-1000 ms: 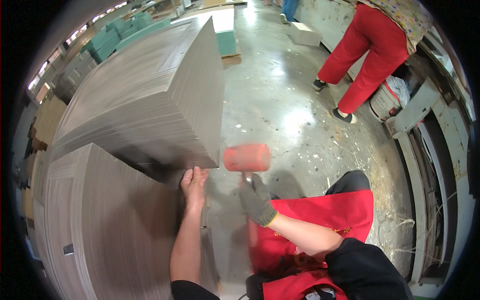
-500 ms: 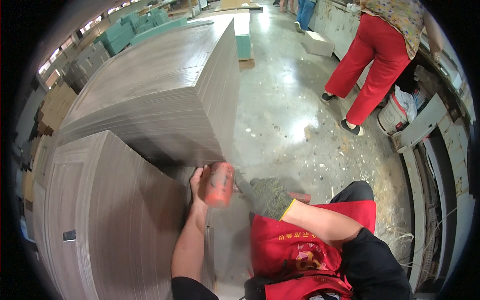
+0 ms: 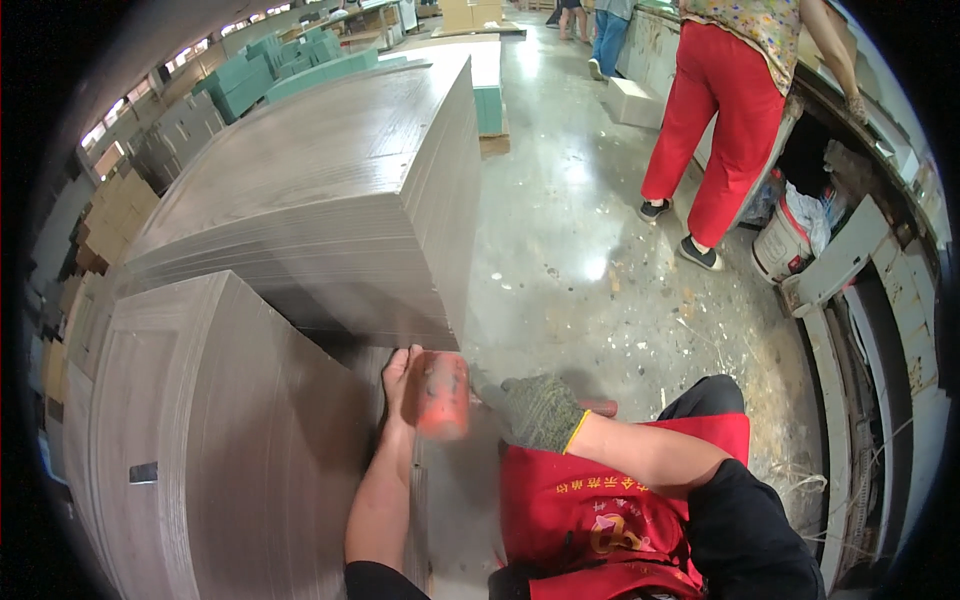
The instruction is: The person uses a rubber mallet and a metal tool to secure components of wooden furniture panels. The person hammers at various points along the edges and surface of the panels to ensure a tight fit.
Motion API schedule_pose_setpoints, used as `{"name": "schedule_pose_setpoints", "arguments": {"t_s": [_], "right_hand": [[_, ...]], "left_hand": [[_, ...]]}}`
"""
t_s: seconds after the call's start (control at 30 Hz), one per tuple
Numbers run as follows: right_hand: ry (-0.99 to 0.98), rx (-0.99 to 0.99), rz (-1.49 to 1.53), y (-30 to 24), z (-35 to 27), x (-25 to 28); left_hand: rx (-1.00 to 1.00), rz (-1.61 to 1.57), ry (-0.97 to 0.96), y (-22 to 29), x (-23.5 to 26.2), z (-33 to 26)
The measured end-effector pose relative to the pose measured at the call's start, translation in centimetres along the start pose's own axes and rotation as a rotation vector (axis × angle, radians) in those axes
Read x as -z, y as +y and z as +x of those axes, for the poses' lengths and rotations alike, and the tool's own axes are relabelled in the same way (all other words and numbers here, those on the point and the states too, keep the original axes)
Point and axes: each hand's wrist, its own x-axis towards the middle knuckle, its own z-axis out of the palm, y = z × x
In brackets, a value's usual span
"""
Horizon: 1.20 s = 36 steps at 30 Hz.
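A red, scuffed mallet (image 3: pixel 443 398) is held by my right hand (image 3: pixel 543 412), which wears a dark knitted glove with a yellow cuff. The handle's red end sticks out past the glove. My bare left hand (image 3: pixel 399 376) is low by the corner of the stacked panels, just left of the mallet head. Its visible fingers look curled in, but the head covers part of them and whatever they grip. Beside my left forearm stands a row of upright grey-brown wood-grain panels (image 3: pixel 270 400). The mallet head is blurred.
A large stack of wood-grain panels (image 3: pixel 290 150) rises ahead on the left. To the right, a person in red trousers (image 3: pixel 715 120) stands at a workbench, near a white bucket (image 3: pixel 785 240). A pale block (image 3: pixel 632 102) lies on the floor farther off.
The mallet head sits slightly lower in the picture, still beside my left hand. My view has shifted a little. The person's hand at the bench has come farther into sight.
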Motion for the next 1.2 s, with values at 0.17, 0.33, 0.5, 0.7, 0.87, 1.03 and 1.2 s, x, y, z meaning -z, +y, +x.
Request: {"name": "schedule_pose_setpoints", "arguments": {"t_s": [0.17, 0.33, 0.5, 0.7, 0.87, 1.03, 1.2], "right_hand": [[-0.064, -0.048, 0.000, 0.9, 0.5, -0.4], [-0.021, -0.076, -0.027, -0.3, -2.1, 3.0], [0.387, 0.092, 0.138, 3.3, -2.4, 6.8], [0.876, 0.176, 0.057, 4.1, 6.3, 17.9], [0.822, 0.099, -0.039, 2.5, 15.3, 24.0], [0.578, -0.009, -0.212, 1.1, 22.3, 26.0], [0.515, 0.034, -0.405, 1.3, 26.3, 24.6]], "left_hand": [[-0.112, 0.107, 0.076, 0.4, -0.9, -1.1], [-0.126, 0.042, 0.101, 0.4, -1.1, -1.2], [-0.130, 0.205, 0.257, 1.6, -4.9, -3.5], [-1.278, 0.955, 0.520, 10.6, -12.1, -6.7], [-1.619, 1.228, 0.476, 19.3, -17.5, -4.6], [-1.604, 1.326, 0.491, 19.6, -18.0, -2.7], [-1.662, 1.276, 0.554, 19.1, -18.0, -1.8]]}}
